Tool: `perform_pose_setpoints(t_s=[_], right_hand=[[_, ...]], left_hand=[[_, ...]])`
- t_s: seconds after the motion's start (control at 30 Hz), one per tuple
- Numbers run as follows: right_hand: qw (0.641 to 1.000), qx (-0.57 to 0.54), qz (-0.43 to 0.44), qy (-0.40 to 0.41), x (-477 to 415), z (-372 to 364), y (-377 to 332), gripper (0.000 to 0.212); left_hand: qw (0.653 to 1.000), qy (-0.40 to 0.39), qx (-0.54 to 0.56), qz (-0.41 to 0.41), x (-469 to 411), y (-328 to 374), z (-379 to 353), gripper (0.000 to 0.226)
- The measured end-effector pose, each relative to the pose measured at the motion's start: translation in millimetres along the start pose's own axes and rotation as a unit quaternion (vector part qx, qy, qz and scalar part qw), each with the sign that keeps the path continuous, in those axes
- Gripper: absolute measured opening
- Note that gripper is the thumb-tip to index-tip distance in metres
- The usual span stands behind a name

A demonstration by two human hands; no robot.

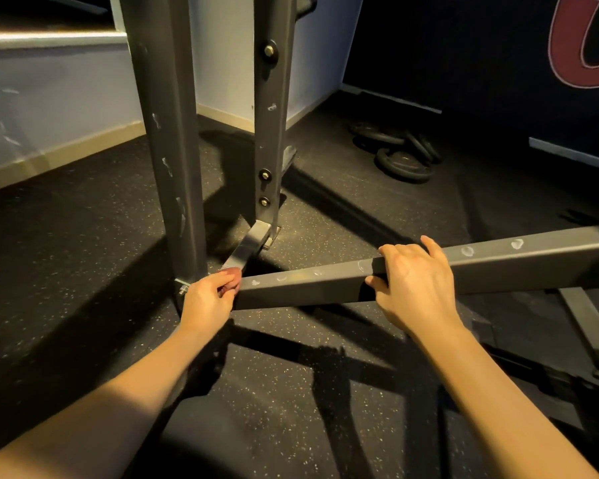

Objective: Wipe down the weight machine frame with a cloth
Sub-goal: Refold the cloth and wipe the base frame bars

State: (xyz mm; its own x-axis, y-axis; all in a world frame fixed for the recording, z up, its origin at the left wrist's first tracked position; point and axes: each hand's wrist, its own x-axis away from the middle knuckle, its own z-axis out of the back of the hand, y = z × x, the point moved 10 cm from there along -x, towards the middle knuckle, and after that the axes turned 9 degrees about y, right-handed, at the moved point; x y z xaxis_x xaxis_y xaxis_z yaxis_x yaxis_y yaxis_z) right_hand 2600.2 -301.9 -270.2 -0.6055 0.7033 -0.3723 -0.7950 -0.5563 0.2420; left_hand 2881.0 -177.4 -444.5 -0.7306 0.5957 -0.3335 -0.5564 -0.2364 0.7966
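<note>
The weight machine frame is dark grey steel with white scuff marks. Its low horizontal bar (308,283) runs from the base of the front upright post (173,150) out to the right. My left hand (208,295) grips a small reddish cloth (231,275) and holds it against the bar's left end, where the bar meets the post. Most of the cloth is hidden inside my fingers. My right hand (415,288) rests on top of the bar further right, with its fingers and thumb curled over the bar's edges.
A second upright (270,133) with bolts stands behind, joined by a short floor brace (249,247). Black weight plates (402,157) lie on the speckled rubber floor at the back right. A pale wall with a skirting board runs along the left. More frame parts (581,326) sit at the right.
</note>
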Motion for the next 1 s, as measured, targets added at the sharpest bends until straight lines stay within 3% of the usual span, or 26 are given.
perform_pose_setpoints(t_s=[0.2,0.33,0.47,0.53,0.67,0.83,0.9,1.0], right_hand=[[1.000,-0.004,0.001,0.002,-1,0,1,0.045],[1.000,-0.008,-0.001,0.003,-1,0,2,0.045],[1.000,-0.004,-0.002,0.008,-1,0,1,0.043],[1.000,-0.005,-0.006,0.002,0,-1,2,0.044],[1.000,-0.010,-0.004,0.009,0,2,2,0.046],[1.000,-0.007,-0.002,0.018,-1,2,1,0.045],[1.000,-0.007,-0.002,0.016,1,2,1,0.045],[1.000,-0.005,0.002,0.019,0,2,1,0.045]], left_hand=[[0.994,-0.010,0.025,-0.105,29,53,-19,0.051],[1.000,-0.004,-0.023,0.002,7,11,-3,0.045],[0.996,-0.020,0.046,-0.072,29,61,-24,0.046],[0.995,-0.026,0.046,-0.080,27,53,-25,0.047],[0.996,-0.019,-0.048,0.067,2,-11,-10,0.043],[0.995,-0.017,0.061,-0.074,35,77,-27,0.047],[0.994,-0.024,0.069,-0.081,36,74,-28,0.050],[0.999,-0.015,-0.024,0.031,12,7,-13,0.045]])
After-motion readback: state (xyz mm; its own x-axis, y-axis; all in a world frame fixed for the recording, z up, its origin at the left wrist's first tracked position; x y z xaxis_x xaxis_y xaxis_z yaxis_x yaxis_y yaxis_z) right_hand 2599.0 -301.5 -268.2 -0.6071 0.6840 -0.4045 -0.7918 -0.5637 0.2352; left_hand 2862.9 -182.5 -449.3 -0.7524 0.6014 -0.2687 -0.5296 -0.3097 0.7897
